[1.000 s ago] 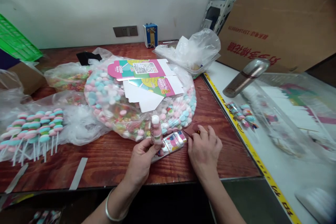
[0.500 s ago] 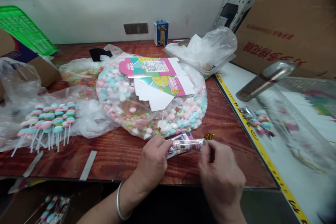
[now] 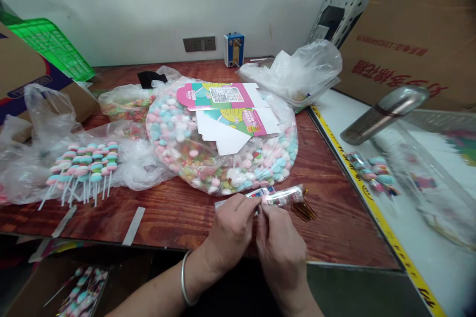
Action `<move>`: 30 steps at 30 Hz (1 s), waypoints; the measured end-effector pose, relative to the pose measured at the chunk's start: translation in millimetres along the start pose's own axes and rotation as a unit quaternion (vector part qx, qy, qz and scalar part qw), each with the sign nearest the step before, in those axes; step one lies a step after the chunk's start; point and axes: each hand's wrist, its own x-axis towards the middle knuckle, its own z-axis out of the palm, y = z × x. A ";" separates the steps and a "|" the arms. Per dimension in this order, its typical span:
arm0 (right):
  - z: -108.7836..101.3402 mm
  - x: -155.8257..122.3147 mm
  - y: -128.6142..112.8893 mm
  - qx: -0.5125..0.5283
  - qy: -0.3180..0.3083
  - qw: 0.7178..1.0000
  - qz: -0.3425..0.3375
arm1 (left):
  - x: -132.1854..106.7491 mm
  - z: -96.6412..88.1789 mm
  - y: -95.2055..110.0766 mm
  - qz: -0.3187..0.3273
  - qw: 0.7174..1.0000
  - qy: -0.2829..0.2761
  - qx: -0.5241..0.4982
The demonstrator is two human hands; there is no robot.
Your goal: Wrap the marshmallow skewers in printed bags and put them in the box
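Observation:
My left hand and my right hand meet at the front edge of the wooden table, both pinching a small clear wrapper with a candy skewer inside it. The wrapper lies sideways, pointing right. Gold twist ties lie on the table just right of it. Right behind my hands sits a big clear bag of pink, blue and white candies, with flattened pink and green cartons on top. A silver bangle is on my left wrist.
A bundle of candy skewers lies on plastic at the left. A green basket and cardboard box stand far left. A white sealing machine with a metal handle fills the right; wrapped skewers lie on it. A large carton stands behind.
My left hand lowered the upright candy skewer and laid it sideways in the wrapper. My right hand came in from the right and now pinches the wrapper beside my left.

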 end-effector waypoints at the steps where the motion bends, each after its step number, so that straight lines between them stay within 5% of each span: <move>1: 0.3 0.4 0.0 0.020 0.005 1.000 0.007 | 2.4 1.0 0.8 -0.044 0.998 0.005 -0.047; 3: 1.3 0.8 0.7 0.056 0.020 0.998 0.032 | 7.6 3.5 2.7 -0.160 0.972 0.012 -0.171; 6: 3.1 0.9 2.4 0.080 0.027 0.993 0.087 | 13.7 9.7 5.3 -0.312 0.871 0.016 -0.379; 10: 4.0 4.0 4.1 0.127 0.001 0.976 0.180 | 15.4 19.6 7.9 -0.379 0.728 0.039 -0.569; 13: 1.7 8.9 5.6 0.196 -0.031 0.950 0.243 | 14.0 23.9 8.1 -0.388 0.669 0.022 -0.633; 15: -0.7 11.4 8.2 0.256 -0.076 0.919 0.290 | 12.5 23.7 6.0 -0.382 0.689 0.004 -0.616; 16: -1.7 12.0 9.9 0.278 -0.097 0.904 0.310 | 11.5 22.7 4.2 -0.367 0.729 -0.006 -0.577; 19: -2.8 11.2 15.3 0.281 -0.105 0.896 0.328 | 8.2 17.5 -2.7 -0.224 0.911 -0.027 -0.344; 21: -1.7 9.9 16.8 0.283 -0.104 0.895 0.330 | 6.0 14.4 -6.5 -0.104 0.977 -0.041 -0.180; 24: 2.1 9.5 14.5 0.357 -0.108 0.850 0.371 | 4.3 13.0 -7.7 -0.041 0.995 -0.037 -0.079; 28: 7.8 11.9 10.3 0.478 -0.072 0.752 0.447 | 6.0 14.0 -2.7 -0.097 0.988 0.006 -0.122; 30: 8.5 12.4 10.8 0.500 -0.077 0.733 0.454 | 7.2 14.4 -0.4 -0.119 0.982 0.015 -0.148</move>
